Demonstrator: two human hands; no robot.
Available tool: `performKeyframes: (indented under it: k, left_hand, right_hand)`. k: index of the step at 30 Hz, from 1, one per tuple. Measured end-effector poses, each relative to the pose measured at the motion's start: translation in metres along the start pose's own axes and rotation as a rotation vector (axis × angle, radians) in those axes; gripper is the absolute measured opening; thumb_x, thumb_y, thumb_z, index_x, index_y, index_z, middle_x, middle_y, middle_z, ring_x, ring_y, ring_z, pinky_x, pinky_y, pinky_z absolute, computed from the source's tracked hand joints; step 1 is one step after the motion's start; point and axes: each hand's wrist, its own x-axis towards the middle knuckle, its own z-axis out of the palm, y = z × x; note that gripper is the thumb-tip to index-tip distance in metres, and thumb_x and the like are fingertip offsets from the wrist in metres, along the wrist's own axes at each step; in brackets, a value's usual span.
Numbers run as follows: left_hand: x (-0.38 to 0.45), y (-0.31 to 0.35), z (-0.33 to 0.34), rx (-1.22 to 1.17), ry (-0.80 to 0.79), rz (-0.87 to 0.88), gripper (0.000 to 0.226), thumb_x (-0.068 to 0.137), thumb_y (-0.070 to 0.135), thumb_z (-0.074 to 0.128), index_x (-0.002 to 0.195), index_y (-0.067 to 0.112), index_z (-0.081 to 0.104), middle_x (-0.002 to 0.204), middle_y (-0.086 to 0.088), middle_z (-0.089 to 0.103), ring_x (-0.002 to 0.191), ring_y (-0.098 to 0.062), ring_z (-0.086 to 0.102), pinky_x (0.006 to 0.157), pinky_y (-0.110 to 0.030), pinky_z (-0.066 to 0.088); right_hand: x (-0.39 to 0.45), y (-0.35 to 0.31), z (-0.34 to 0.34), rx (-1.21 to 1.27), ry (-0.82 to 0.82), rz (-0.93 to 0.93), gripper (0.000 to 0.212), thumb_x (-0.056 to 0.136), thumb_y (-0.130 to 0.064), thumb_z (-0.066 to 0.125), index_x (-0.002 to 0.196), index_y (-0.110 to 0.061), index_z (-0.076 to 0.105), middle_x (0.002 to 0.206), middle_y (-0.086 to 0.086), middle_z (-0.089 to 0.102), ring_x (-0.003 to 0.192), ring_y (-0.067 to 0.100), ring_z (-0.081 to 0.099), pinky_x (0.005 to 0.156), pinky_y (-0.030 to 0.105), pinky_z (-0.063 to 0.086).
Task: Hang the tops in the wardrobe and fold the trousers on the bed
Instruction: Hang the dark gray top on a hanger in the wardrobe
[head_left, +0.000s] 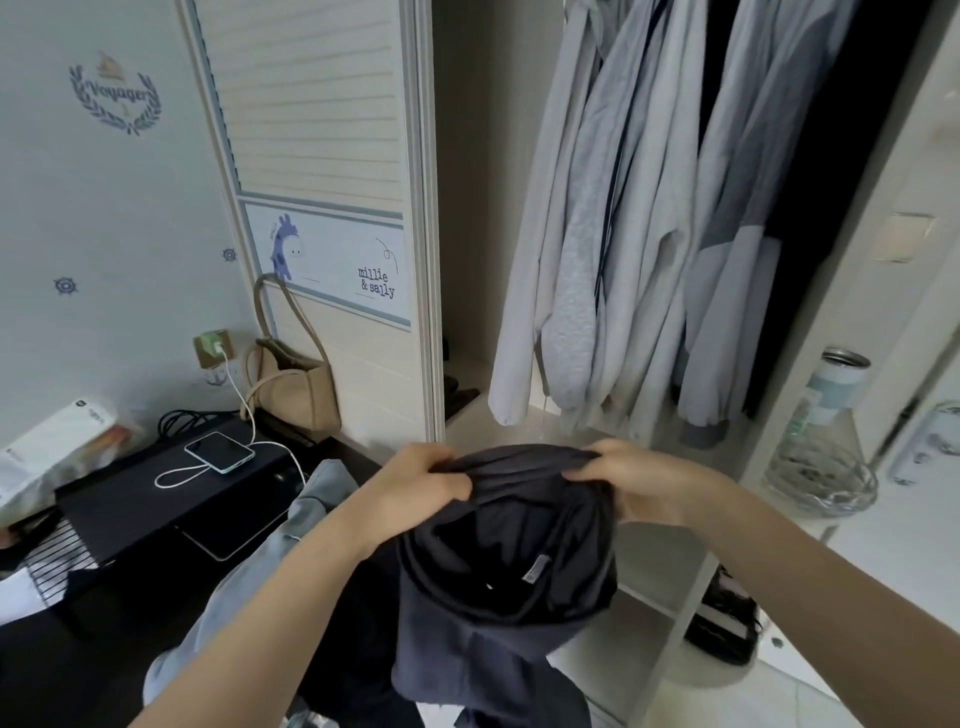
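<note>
While both hands — left hand (423, 480), right hand (636, 480) — pinch it, the soft dark top (506, 561) bunches into folds.

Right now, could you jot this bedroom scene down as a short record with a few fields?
Left hand: grips the dark garment's bunched edge
Right hand: grips the same edge
Wardrobe: open, pale tops hanging inside
Side surface: phone on a white cable, beige bag behind
Floor: clear bottle at right
</note>
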Motion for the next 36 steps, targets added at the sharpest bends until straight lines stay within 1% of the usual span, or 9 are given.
performKeyframes:
  k: [3, 7, 12, 17, 22, 25, 30, 33, 36]
  left_hand:
    - [-0.003, 0.000, 0.014, 0.215, -0.199, 0.095, 0.017, 0.075, 0.037, 0.079, 0.076, 0.033, 0.062, 0.069, 0.019, 0.065, 0.072, 0.002, 0.063, 0.060, -0.010, 0.042]
    - [0.007, -0.005, 0.029, 0.556, 0.009, 0.138, 0.039, 0.083, 0.043, 0.069, 0.061, 0.019, 0.048, 0.071, -0.004, 0.062, 0.073, -0.021, 0.064, 0.061, -0.029, 0.044]
    - [0.001, 0.013, 0.006, -0.257, -0.051, 0.028, 0.011, 0.089, 0.019, 0.069, 0.083, 0.011, 0.075, 0.081, -0.003, 0.076, 0.081, -0.017, 0.072, 0.078, -0.022, 0.052]
    - [0.013, 0.032, -0.002, -0.502, 0.056, 0.010, 0.021, 0.088, 0.021, 0.069, 0.105, 0.009, 0.073, 0.099, -0.010, 0.075, 0.096, -0.026, 0.071, 0.091, -0.036, 0.054]
    - [0.028, 0.043, -0.013, -0.468, 0.145, 0.089, 0.014, 0.090, 0.020, 0.068, 0.095, 0.009, 0.073, 0.087, -0.010, 0.074, 0.082, -0.022, 0.070, 0.070, -0.028, 0.052]
    - [0.031, 0.048, -0.018, -0.425, 0.116, 0.154, 0.013, 0.090, 0.018, 0.066, 0.088, 0.008, 0.074, 0.084, -0.011, 0.074, 0.078, -0.019, 0.069, 0.071, -0.026, 0.053]
    - [0.049, 0.046, -0.038, -0.328, 0.157, 0.176, 0.011, 0.091, 0.013, 0.065, 0.089, 0.006, 0.073, 0.089, -0.014, 0.074, 0.085, -0.021, 0.069, 0.083, -0.037, 0.054]
    - [0.064, 0.045, -0.054, -0.335, 0.227, 0.137, 0.013, 0.090, 0.013, 0.065, 0.093, 0.002, 0.072, 0.095, -0.019, 0.073, 0.094, -0.033, 0.069, 0.092, -0.046, 0.052]
    - [0.085, 0.046, -0.066, -0.358, 0.268, 0.122, 0.011, 0.086, 0.012, 0.069, 0.093, 0.004, 0.072, 0.095, -0.017, 0.074, 0.095, -0.034, 0.070, 0.092, -0.046, 0.053]
  right_hand:
    - [-0.009, -0.017, 0.010, 0.095, -0.071, -0.100, 0.021, 0.090, -0.007, 0.060, 0.110, -0.007, 0.067, 0.107, 0.010, 0.072, 0.101, 0.023, 0.068, 0.090, 0.035, 0.053]
    - [-0.012, -0.036, 0.013, -0.110, -0.003, -0.215, 0.026, 0.089, -0.003, 0.060, 0.113, -0.011, 0.065, 0.111, 0.007, 0.069, 0.098, 0.016, 0.066, 0.087, 0.023, 0.052]
    - [-0.007, -0.035, -0.011, -0.509, 0.145, -0.278, 0.029, 0.081, -0.024, 0.073, 0.109, -0.027, 0.065, 0.111, -0.001, 0.067, 0.103, 0.013, 0.063, 0.097, 0.031, 0.048]
    - [0.010, -0.008, -0.004, -0.876, 0.684, -0.408, 0.019, 0.086, -0.031, 0.067, 0.082, -0.013, 0.062, 0.081, -0.001, 0.061, 0.083, 0.021, 0.059, 0.074, 0.032, 0.047]
    - [0.024, 0.012, 0.033, -0.697, 0.124, -0.257, 0.028, 0.089, -0.032, 0.063, 0.103, -0.009, 0.067, 0.105, 0.005, 0.069, 0.101, 0.020, 0.064, 0.093, 0.035, 0.050]
    - [0.041, 0.011, 0.060, -0.658, 0.049, -0.348, 0.034, 0.092, -0.032, 0.056, 0.120, -0.012, 0.059, 0.117, 0.000, 0.064, 0.107, 0.013, 0.060, 0.098, 0.034, 0.047]
    - [0.084, -0.008, 0.074, -0.439, -0.163, -0.274, 0.027, 0.092, -0.011, 0.054, 0.116, -0.023, 0.057, 0.098, -0.010, 0.061, 0.072, -0.011, 0.056, 0.063, 0.006, 0.045]
    - [0.101, -0.011, 0.065, -0.696, -0.306, -0.135, 0.057, 0.086, -0.004, 0.050, 0.141, -0.014, 0.035, 0.106, -0.001, 0.057, 0.075, 0.000, 0.057, 0.052, 0.009, 0.042]
    - [0.114, -0.012, 0.054, -0.750, -0.340, 0.060, 0.083, 0.088, -0.013, 0.054, 0.150, -0.029, 0.001, 0.137, 0.018, 0.044, 0.093, 0.026, 0.064, 0.074, 0.031, 0.059]
